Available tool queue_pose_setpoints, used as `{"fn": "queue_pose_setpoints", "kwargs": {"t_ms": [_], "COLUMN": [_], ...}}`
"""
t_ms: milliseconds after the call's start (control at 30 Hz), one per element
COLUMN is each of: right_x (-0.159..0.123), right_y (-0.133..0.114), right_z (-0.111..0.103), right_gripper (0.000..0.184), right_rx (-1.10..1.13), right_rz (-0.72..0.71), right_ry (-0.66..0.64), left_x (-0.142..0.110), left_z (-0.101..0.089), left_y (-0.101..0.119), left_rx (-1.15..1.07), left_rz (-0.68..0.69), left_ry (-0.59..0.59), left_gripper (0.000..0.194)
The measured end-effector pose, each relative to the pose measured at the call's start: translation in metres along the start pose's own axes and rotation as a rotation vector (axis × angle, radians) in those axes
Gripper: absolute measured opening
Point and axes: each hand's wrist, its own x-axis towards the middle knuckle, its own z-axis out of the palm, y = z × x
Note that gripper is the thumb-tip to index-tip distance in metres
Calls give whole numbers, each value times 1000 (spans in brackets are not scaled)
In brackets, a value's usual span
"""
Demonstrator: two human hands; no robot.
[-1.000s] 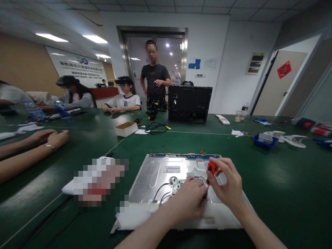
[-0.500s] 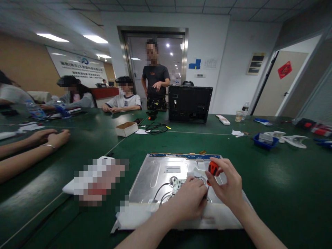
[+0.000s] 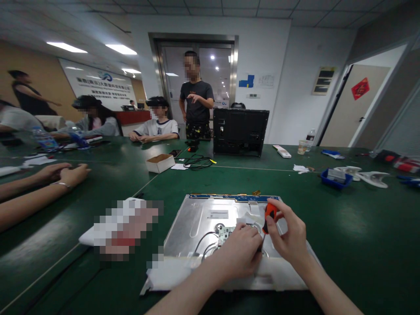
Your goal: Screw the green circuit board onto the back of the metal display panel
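A silver flat display panel [image 3: 188,232] lies back side up on the green table before me, with a blue circuit strip [image 3: 216,197] along its far edge. My right hand [image 3: 290,234] pinches the red-and-black handle of a screwdriver [image 3: 269,217], which stands nearly upright with its shaft pointing down. My left hand [image 3: 241,247] rests low over the panel's middle, fingers curled in beside the screwdriver's tip; what they hold is hidden. A small green circuit board [image 3: 224,235] with thin black cables shows partly beneath that hand.
A black monitor housing [image 3: 241,131] stands at the back, near an open white box [image 3: 160,163] and a black cable [image 3: 200,162]. To the right is a blue tray [image 3: 335,178]. A pixelated white item [image 3: 121,227] lies left, and another person's forearms [image 3: 42,188] rest there.
My right fingers have shifted around the screwdriver handle, which looks turned and more upright. My left hand stays put. A person has come into view at the far left.
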Motion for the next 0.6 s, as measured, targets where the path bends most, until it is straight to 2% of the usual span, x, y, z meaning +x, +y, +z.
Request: {"fn": "queue_pose_setpoints", "kwargs": {"t_ms": [233,433,600], "right_x": [2,1,0], "right_y": [-1,-1,0], "right_z": [1,0,0], "right_gripper": [28,36,34], "right_rx": [9,25,27], "right_rz": [-15,5,6], "right_ry": [9,-26,-11], "left_x": [-1,0,0], "left_z": [1,3,3], "left_y": [-2,-3,-2], "left_rx": [-22,-13,-28], "left_rz": [5,11,6], "left_ry": [-12,-5,-11], "left_gripper": [7,5,9]}}
